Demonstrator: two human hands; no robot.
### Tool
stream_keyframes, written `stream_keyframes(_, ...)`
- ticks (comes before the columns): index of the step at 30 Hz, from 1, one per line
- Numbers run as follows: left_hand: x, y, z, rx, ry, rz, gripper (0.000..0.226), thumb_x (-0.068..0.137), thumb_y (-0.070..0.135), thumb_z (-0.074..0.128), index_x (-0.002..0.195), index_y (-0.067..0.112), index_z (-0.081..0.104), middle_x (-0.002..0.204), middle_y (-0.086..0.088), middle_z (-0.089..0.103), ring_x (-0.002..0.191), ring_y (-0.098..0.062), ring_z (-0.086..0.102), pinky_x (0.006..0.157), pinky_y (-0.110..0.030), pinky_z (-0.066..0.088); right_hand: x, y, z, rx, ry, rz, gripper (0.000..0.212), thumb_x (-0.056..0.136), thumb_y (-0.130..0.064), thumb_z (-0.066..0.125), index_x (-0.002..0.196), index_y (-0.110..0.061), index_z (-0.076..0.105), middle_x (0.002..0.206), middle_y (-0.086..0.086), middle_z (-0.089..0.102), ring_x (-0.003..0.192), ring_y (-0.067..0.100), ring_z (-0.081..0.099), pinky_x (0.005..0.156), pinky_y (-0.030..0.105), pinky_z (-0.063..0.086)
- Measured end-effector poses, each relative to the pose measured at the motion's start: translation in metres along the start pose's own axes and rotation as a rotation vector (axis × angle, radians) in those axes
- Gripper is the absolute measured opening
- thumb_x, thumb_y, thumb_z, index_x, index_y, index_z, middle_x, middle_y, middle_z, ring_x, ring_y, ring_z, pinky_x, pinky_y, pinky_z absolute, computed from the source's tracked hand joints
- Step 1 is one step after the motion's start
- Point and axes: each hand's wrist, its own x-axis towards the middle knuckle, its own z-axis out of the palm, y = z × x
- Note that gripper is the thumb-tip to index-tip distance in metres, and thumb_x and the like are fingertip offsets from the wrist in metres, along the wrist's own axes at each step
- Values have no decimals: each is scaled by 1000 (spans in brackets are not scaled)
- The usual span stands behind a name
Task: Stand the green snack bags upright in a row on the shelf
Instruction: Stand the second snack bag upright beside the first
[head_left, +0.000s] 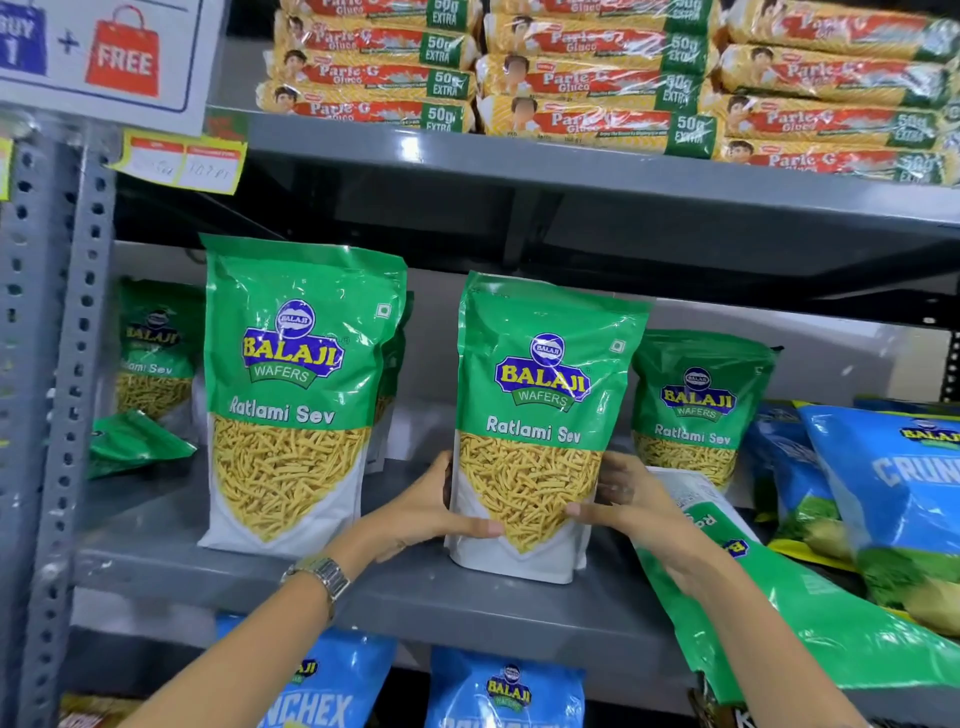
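Both hands — left hand (439, 512), right hand (631, 506) — clasp a middle green bag (540, 415) upright on the shelf (415, 597); two stand, a flat bag (810, 613) at right waits.

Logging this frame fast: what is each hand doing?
Left hand: holding the middle green bag.
Right hand: holding the same bag's other side.

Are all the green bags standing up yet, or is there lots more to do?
Not all yet. One green bag at the front left already stands upright on the shelf. The left hand and right hand are holding the middle bag upright at its sides. Still left: a bag lying flat at the right and a fallen one at the far left.
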Motion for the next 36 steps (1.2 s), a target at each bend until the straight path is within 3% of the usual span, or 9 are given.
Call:
stream_keyframes(3, -1, -2, 7, 31, 15, 11, 80, 61, 20, 85, 116, 40, 30, 126, 20, 45, 120, 0, 44, 94, -12, 35, 2, 2, 10, 86, -79, 50, 96, 42, -27, 93, 125, -15, 44, 119, 5, 64, 108, 18, 60, 99, 39, 46)
stream_keyframes(6, -5, -6, 11, 100, 45, 13, 82, 64, 19, 83, 122, 33, 26, 126, 17, 43, 120, -1, 40, 86, -1, 33, -3, 13, 27, 87, -100, 45, 78, 47, -16, 91, 112, -18, 49, 111, -3, 66, 100, 8, 60, 86, 23, 50)
stream_keyframes(11, -11, -4, 8, 152, 51, 10, 91, 58, 32, 85, 125, 38, 24, 136, 13, 42, 127, -7, 38, 110, -30, 29, -5, 21, 33, 81, -82, 24, 102, 33, -32, 95, 122, -18, 46, 120, 0, 64, 112, 15, 59, 101, 40, 46)
stream_keyframes(14, -21, -4, 8, 156, 55, 6, 95, 57, 37, 85, 130, 36, 25, 138, 12, 42, 128, -8, 39, 111, -33, 29, -13, 18, 32, 67, -95, 23, 101, 35, -29, 94, 122, -18, 45, 120, -1, 64, 112, 14, 59, 98, 36, 48)
stream_keyframes(17, -33, -3, 10, 193, 83, 1, 104, 51, 48, 83, 136, 33, 24, 142, 11, 40, 129, -8, 38, 111, -36, 30, -23, 17, 32, 75, -102, 7, 91, 45, -18, 92, 123, -17, 44, 118, -2, 64, 110, 11, 59, 84, 20, 50)
stream_keyframes(20, -40, -2, 12, 153, 74, 11, 91, 58, 39, 83, 129, 38, 26, 138, 12, 43, 126, -7, 42, 110, -36, 32, -33, 14, 33, 69, -83, -17, 89, 47, -19, 91, 122, -17, 44, 117, -4, 63, 110, 11, 57, 80, 17, 47)
stream_keyframes(27, -44, -1, 10, 36, 22, -13, 92, 52, 35, 85, 127, 36, 32, 136, 11, 45, 126, -8, 42, 110, -38, 32, -39, 12, 38, 21, -2, -27, 100, 31, -40, 92, 118, -22, 46, 117, -6, 63, 109, 11, 57, 90, 27, 45)
stream_keyframes(31, -45, 0, 12, 17, 48, -39, 81, 60, 23, 84, 118, 39, 30, 126, 16, 46, 119, -4, 43, 108, -30, 32, -42, 12, 38, 21, 6, -31, 86, 37, -34, 91, 110, -25, 46, 114, -10, 61, 108, 8, 56, 93, 27, 44)
stream_keyframes(36, -47, 3, 14, 6, 38, -55, 91, 62, 21, 84, 129, 34, 24, 135, 9, 41, 126, -10, 39, 111, -34, 30, -47, 11, 40, 16, 18, -38, 92, 37, -37, 89, 117, -22, 45, 118, -7, 60, 110, 10, 55, 90, 25, 42)
